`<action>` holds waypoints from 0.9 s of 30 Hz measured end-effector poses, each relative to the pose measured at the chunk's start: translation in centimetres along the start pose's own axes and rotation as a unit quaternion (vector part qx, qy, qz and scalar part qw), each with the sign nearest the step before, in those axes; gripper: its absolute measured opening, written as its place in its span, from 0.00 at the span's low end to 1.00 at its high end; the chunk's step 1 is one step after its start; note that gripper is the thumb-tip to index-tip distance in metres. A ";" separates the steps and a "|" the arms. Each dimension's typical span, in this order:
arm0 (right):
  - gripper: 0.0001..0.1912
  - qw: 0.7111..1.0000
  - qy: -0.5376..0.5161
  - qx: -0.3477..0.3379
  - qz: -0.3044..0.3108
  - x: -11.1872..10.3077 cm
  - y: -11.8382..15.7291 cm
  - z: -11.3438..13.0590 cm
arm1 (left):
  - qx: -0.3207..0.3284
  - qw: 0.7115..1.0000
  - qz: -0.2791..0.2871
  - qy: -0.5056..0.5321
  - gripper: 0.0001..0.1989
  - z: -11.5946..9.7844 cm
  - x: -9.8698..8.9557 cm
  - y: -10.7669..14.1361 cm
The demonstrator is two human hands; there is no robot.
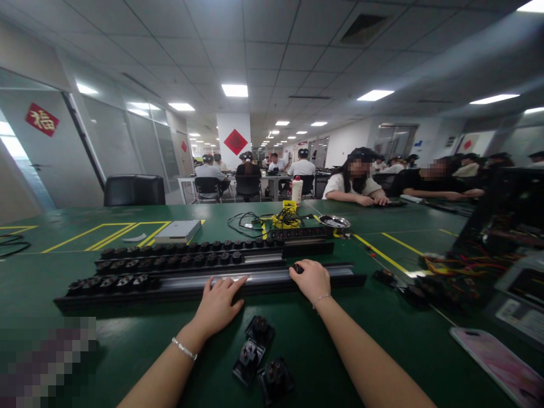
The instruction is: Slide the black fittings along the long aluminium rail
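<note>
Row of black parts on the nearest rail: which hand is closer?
Left: the left hand is at the rail, right of the row; the right hand is farther right, holding a small black piece.

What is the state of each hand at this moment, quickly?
Left hand: open, fingertips at the near rail.
Right hand: closed, holding a small black part.

Head view; faces forward, down across table (123,345).

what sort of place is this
Probably a shared assembly workroom: rails lined with black parts lie on a green table marked with yellow tape, and more people sit at tables behind.
</note>
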State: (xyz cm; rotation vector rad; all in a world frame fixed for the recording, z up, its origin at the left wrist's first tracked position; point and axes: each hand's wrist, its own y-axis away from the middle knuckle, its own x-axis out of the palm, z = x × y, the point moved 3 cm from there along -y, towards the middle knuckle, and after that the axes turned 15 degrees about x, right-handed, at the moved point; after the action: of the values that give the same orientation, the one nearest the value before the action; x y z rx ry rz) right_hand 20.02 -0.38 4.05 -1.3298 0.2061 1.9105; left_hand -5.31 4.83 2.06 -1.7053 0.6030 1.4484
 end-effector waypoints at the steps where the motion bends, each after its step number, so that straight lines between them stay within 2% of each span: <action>1: 0.16 1.000 0.000 0.001 -0.001 0.0 0.0 0.0 | 0.000 1.000 0.000 0.001 0.27 0.0 0.0 0.0; 14: 0.15 1.000 -0.002 0.008 0.003 0.3 -0.1 -0.5 | 0.003 1.000 0.004 -0.002 0.28 0.0 0.0 0.0; 22: 0.19 0.999 0.004 0.043 -0.007 0.7 -0.3 -0.7 | 0.001 1.000 0.008 -0.007 0.28 -0.1 -0.2 0.0; 27: 0.18 0.999 0.004 0.047 0.007 0.9 -0.5 -0.7 | -0.001 1.000 0.011 -0.004 0.28 -0.1 -0.2 0.0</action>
State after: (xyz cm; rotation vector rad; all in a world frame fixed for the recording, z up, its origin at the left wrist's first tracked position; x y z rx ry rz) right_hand 20.75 0.01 3.16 -1.2754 0.3068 1.8849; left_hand -5.27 4.72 2.22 -1.6984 0.6182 1.4704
